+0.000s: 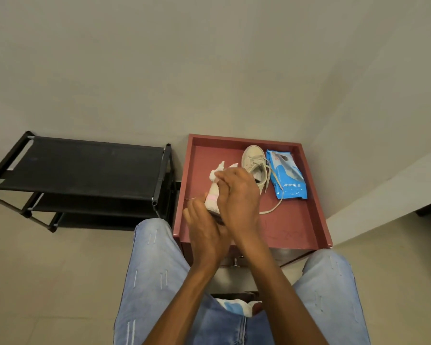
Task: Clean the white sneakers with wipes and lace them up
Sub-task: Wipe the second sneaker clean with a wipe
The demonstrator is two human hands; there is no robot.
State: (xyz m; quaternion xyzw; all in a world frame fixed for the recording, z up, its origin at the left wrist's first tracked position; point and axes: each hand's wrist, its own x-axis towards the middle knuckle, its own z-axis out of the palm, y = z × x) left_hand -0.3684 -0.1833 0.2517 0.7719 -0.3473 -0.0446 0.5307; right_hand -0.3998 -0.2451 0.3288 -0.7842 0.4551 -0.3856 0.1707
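Observation:
My left hand grips a white sneaker with a pink heel patch, held up above the red table. My right hand presses a crumpled white wipe against that sneaker; most of the shoe is hidden behind my hands. A second white sneaker lies on the table further back, its loose lace trailing toward the front. A blue pack of wipes lies flat just right of it.
A black shoe rack with fabric shelves stands left of the red table. Walls close in behind and on the right. My knees in blue jeans flank the table's front edge, and a white and blue cloth rests in my lap.

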